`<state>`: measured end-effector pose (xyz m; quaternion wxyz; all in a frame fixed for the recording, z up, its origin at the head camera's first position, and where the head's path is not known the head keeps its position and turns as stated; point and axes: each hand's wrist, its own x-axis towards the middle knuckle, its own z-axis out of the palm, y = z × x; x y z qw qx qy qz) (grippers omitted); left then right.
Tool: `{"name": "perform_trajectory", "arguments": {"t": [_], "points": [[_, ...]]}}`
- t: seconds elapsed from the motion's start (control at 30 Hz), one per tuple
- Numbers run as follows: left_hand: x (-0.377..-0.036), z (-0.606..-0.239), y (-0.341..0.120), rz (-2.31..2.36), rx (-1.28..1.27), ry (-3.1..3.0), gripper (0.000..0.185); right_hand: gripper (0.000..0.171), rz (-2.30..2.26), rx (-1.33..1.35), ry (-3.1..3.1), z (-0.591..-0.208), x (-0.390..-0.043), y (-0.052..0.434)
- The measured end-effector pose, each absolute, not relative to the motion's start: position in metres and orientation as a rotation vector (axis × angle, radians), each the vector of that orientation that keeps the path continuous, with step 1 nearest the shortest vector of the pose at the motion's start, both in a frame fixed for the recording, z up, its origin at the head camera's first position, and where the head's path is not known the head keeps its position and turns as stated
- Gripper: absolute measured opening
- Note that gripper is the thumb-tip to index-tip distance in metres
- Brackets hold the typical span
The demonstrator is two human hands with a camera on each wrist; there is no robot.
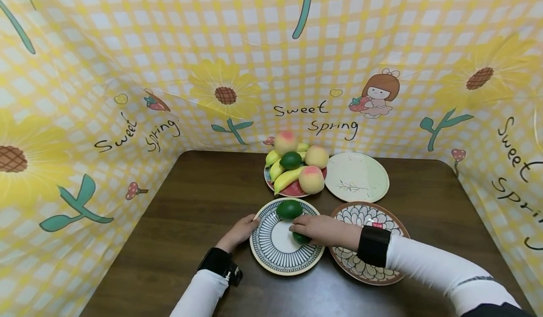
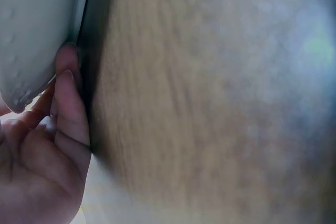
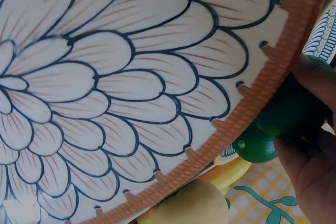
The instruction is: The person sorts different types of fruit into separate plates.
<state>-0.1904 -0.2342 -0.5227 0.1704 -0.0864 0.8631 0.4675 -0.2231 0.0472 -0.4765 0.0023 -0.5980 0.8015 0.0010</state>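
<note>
Right hand [image 1: 323, 229], lower centre of frame, curls round a green fruit [image 1: 300, 238] over the striped plate [image 1: 271, 255]. Left hand [image 1: 242, 229] steadies the rim, fingers straight. Step: likely placing; next calls for setting it beside the other green fruit [image 1: 289, 209].

Green fruit [image 1: 301, 237] mostly hidden under right hand [image 1: 324, 230], perhaps lime
</note>
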Motion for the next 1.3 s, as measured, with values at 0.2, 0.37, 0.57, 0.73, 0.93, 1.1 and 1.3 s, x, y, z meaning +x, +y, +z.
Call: {"name": "perform_trajectory", "arguments": {"t": [0.2, 0.37, 0.57, 0.73, 0.93, 1.1, 1.3], "points": [[-0.193, -0.524, -0.235, 1.341, -0.238, 2.456, 0.037, 0.052, -0.010, -1.958, 2.566, -0.481, -0.227, 0.048], [-0.197, -0.524, -0.236, 1.353, -0.239, 2.452, 0.037, 0.054, 0.018, -1.950, 2.566, -0.479, -0.229, 0.047], [-0.200, -0.525, -0.239, 1.332, -0.227, 2.474, 0.036, 0.057, 0.025, -1.907, 2.549, -0.476, -0.229, 0.048], [-0.200, -0.526, -0.241, 1.342, -0.231, 2.470, 0.035, 0.059, 0.011, -1.870, 2.540, -0.471, -0.226, 0.049], [-0.196, -0.526, -0.240, 1.357, -0.234, 2.449, 0.034, 0.060, -0.079, -1.632, 2.492, -0.448, -0.233, 0.046], [-0.194, -0.525, -0.239, 1.371, -0.231, 2.464, 0.033, 0.049, -0.310, -1.400, 2.565, -0.412, -0.274, 0.037], [-0.192, -0.528, -0.235, 1.371, -0.219, 2.485, 0.031, 0.049, -0.381, -1.278, 2.729, -0.407, -0.334, 0.015]]}}
